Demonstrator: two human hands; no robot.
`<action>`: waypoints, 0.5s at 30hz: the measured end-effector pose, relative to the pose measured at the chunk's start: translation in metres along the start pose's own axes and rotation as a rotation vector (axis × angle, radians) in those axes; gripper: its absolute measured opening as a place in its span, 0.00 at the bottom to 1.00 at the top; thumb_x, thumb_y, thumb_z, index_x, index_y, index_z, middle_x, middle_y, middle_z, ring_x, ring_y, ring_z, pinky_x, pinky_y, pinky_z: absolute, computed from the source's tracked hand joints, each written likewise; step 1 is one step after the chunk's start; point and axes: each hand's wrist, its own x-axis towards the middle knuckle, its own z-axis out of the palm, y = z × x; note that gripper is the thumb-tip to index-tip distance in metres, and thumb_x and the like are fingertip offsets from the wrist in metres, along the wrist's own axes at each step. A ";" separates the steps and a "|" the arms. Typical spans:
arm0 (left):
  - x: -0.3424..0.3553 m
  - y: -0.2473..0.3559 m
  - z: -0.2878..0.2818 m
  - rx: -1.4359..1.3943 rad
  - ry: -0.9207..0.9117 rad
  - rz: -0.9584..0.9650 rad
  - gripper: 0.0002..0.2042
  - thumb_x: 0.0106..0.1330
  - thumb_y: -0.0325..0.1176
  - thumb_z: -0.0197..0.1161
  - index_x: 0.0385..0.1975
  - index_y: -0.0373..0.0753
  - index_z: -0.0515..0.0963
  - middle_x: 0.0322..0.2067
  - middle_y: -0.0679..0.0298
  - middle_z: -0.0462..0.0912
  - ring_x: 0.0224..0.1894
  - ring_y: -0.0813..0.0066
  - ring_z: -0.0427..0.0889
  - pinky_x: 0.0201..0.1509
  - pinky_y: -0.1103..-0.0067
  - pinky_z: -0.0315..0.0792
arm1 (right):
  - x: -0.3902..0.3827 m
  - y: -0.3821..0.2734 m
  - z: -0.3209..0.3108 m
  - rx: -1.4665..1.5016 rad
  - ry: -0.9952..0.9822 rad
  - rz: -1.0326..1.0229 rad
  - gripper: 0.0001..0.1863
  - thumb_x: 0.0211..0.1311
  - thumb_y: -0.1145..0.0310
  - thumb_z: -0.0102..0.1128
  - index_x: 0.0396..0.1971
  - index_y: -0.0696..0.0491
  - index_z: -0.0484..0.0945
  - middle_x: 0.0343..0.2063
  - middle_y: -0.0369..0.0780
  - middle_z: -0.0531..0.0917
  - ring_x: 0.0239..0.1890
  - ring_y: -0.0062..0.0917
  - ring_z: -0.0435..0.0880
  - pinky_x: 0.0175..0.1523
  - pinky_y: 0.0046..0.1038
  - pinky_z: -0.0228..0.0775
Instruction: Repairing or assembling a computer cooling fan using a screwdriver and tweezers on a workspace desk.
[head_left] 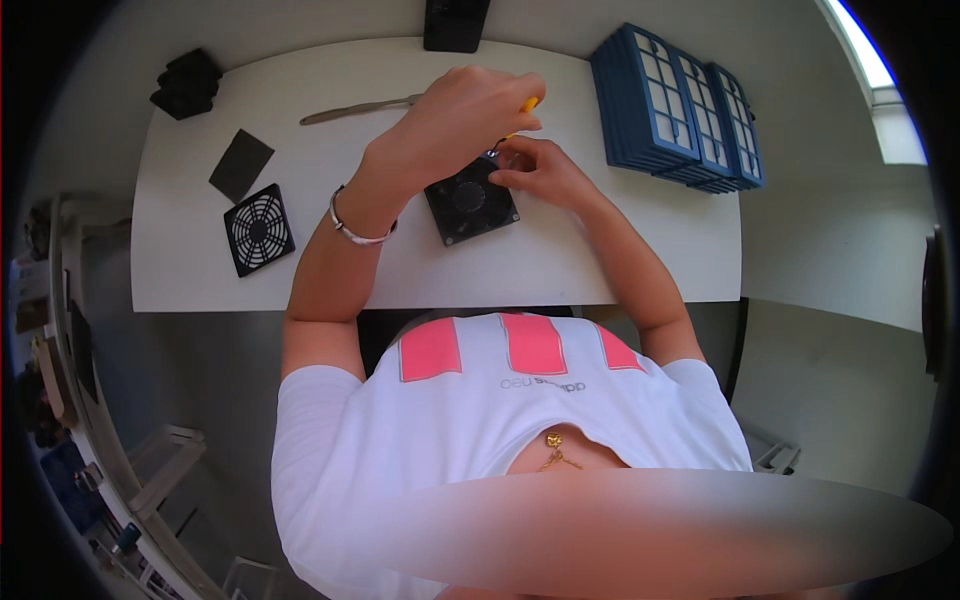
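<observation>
A square black cooling fan (470, 200) lies on the white table (600, 270) in front of me. My left hand (465, 110), wearing a bracelet, is closed around a screwdriver (531, 104) with a yellow handle. The tool slants down to the fan's far right corner, where its tip is too small to make out. At that same corner, my right hand (540, 172) grips the fan's edge with bent fingers and thumb. Behind my left wrist lies a long thin flat object (355, 110), shaped like a knife and partly hidden by the hand.
On the left lie a black round-grilled fan guard (259, 230) and a dark square pad (242, 166). Black parts (187, 83) are piled at the far left corner. Blue frames with white panels (670, 110) stand stacked at the right. A black object (455, 24) sits at the back edge.
</observation>
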 end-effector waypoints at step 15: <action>-0.006 -0.006 0.026 0.026 0.099 0.023 0.13 0.67 0.37 0.62 0.47 0.40 0.77 0.37 0.58 0.85 0.35 0.60 0.85 0.36 0.69 0.79 | 0.018 0.005 0.006 0.023 0.126 -0.237 0.12 0.59 0.69 0.72 0.40 0.56 0.81 0.24 0.31 0.78 0.26 0.11 0.72 0.32 0.20 0.64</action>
